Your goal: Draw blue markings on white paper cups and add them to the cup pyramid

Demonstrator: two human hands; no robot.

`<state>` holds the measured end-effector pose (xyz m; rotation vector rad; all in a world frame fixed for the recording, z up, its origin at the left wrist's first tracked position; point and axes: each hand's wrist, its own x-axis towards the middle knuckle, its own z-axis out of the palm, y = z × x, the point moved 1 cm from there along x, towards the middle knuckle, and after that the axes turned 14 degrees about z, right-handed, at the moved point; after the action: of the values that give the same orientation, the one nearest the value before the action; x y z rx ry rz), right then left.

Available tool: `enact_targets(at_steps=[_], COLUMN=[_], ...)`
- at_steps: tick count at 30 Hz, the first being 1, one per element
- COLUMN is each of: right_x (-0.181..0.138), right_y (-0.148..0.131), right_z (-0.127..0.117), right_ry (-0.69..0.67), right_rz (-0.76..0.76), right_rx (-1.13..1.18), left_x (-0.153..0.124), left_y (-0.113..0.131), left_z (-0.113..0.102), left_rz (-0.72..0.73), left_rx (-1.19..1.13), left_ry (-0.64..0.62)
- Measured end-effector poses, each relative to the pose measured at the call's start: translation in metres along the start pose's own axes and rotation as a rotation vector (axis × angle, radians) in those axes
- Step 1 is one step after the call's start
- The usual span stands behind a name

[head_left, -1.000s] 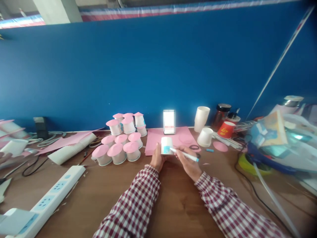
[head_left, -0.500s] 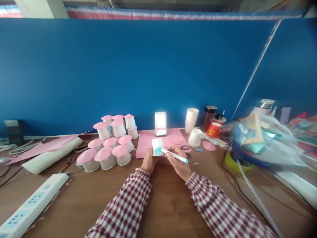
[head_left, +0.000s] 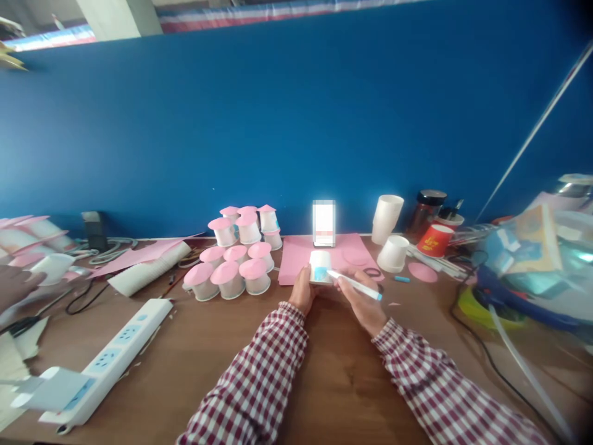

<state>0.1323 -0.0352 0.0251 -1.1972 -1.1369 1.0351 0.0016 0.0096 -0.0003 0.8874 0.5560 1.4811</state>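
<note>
My left hand (head_left: 302, 292) is closed round a small white paper cup (head_left: 320, 267), held upside down over the wooden table (head_left: 324, 371). A blue patch shows on the cup's side. My right hand (head_left: 364, 305) grips a white marker with a blue end (head_left: 356, 285), and its tip touches the cup at that blue patch. Both sleeves are red-and-white check. Just behind the cup lies a pink paper sheet (head_left: 296, 259) with a lit phone (head_left: 323, 223) standing on it.
Several white cups with pink lids (head_left: 234, 266) are piled to the left. A white power strip (head_left: 111, 355) lies front left. White cups (head_left: 393, 253), a red cup (head_left: 435, 240), a dark jar (head_left: 425, 210) and plastic clutter (head_left: 532, 259) sit to the right. Another person's hand (head_left: 13, 287) shows at far left.
The view swung right and then back left. My hands keep the same hold, with the marker tip still on the cup's blue patch.
</note>
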Motion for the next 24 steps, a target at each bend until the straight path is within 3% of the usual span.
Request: enact_targets(at_steps=[24], right_x=[0.0031], right_y=[0.0005], right_z=[0.0002], right_ry=[0.054], right_rz=[-0.003], right_rx=[-0.002], left_x=[0.0002], left_y=[0.0024], left_z=[0.0032], left_rz=[-0.022], left_rx=[0.021], left_ry=[0.03])
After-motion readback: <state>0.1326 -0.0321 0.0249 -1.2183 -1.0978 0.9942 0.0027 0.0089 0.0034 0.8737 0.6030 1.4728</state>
